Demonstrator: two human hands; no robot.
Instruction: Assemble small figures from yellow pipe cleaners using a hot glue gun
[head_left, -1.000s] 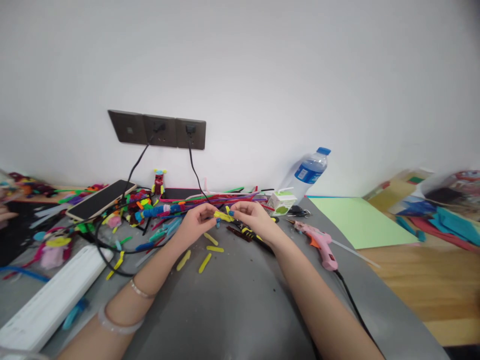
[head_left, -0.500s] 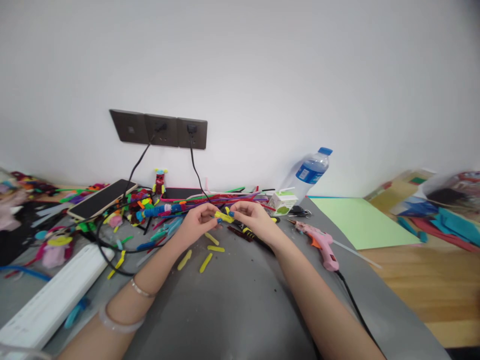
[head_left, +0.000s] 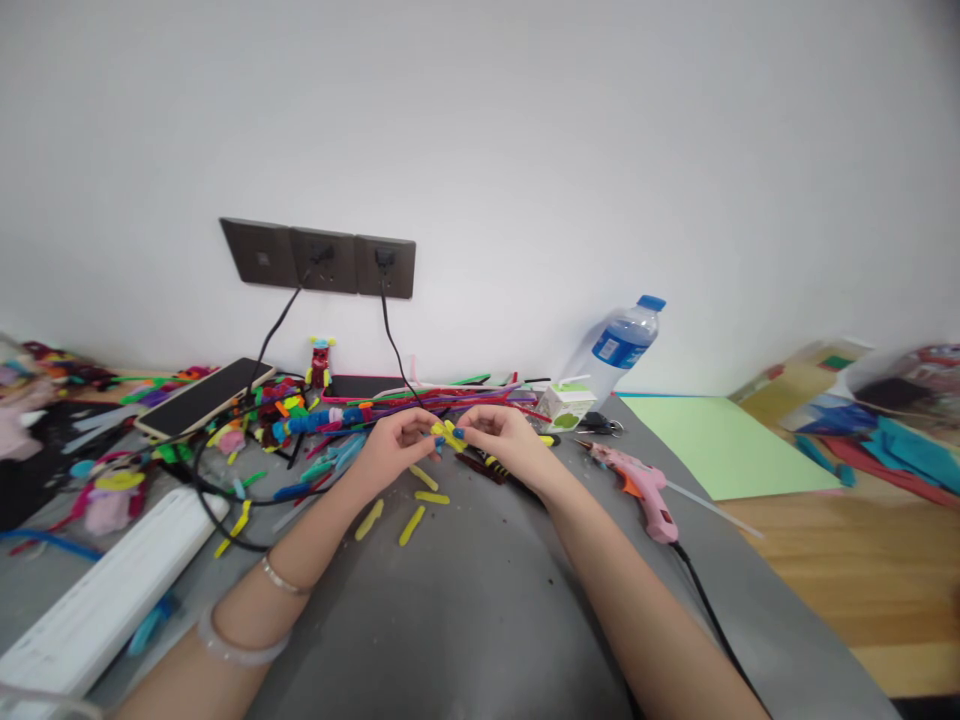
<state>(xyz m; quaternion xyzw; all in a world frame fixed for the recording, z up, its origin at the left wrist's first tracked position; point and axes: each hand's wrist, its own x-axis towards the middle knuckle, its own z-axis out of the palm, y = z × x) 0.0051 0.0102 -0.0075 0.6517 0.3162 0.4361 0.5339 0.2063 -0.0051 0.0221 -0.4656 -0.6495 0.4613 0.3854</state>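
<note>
Both hands meet near the middle of the scene, over the tabletop [head_left: 450, 610], with their fingertips close together around a small yellow piece [head_left: 448, 434]. The left hand [head_left: 395, 446] pinches it from the left and the right hand [head_left: 501, 440] from the right; the fingers cover part of it, so its full shape cannot be told. Four short yellow strips [head_left: 411, 525] lie loose on the near side of the left hand, apart from one another. Dark red pieces [head_left: 481, 467] lie just beside the right hand, next to a black-and-yellow tool [head_left: 496, 466] partly hidden beneath it. Beyond the hands, a bundle of colourful fuzzy stems [head_left: 480, 392] stretches across the far side, with a small white-and-green box [head_left: 568, 403] at its right end. A clear bottle [head_left: 619, 348] with a blue cap and label leans right behind the box, near the wall. Farther right, a pink glue gun [head_left: 639, 484] lies with its nozzle towards the far left and its black cord running to the near right, and a pale green sheet [head_left: 720, 445] lies beyond it. On the left are a phone [head_left: 206, 399], a white power strip [head_left: 112, 600] and a pink fuzzy figure [head_left: 109, 500], while a small dark red figure [head_left: 320, 366] stands upright by the wall.
</note>
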